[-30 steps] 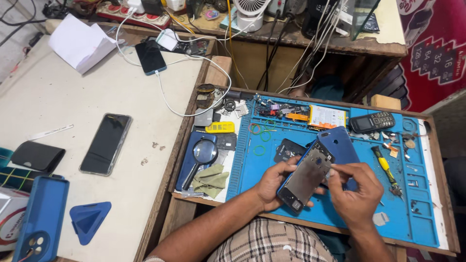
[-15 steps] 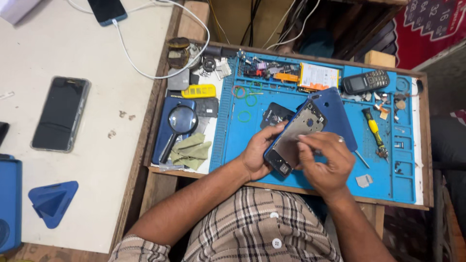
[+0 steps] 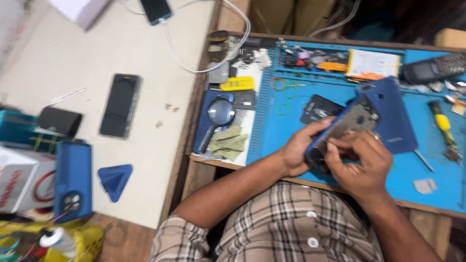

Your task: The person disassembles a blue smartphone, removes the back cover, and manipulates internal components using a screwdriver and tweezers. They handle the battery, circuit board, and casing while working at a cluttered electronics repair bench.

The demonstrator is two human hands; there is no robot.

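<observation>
Both hands hold one opened phone with a blue rim and a bare inside [image 3: 345,127], low and right of the middle of the frame. Left hand [image 3: 297,151] wraps around the phone's lower left side, fingers shut on it. Right hand [image 3: 361,162] curls over its lower end, fingertips [image 3: 340,145] pressed on the open inside. The phone tilts up to the right, over the blue rubber work mat [image 3: 286,126].

Just right of the phone lies a flat blue back cover [image 3: 395,121]. Left on the mat's side sit a black round magnifying glass [image 3: 218,115] and a folded green cloth [image 3: 229,141].

Farther left is a pale table top [image 3: 87,53]. On it lie a black phone with a dark screen [image 3: 120,105] and a blue plastic triangle [image 3: 115,179].
</observation>
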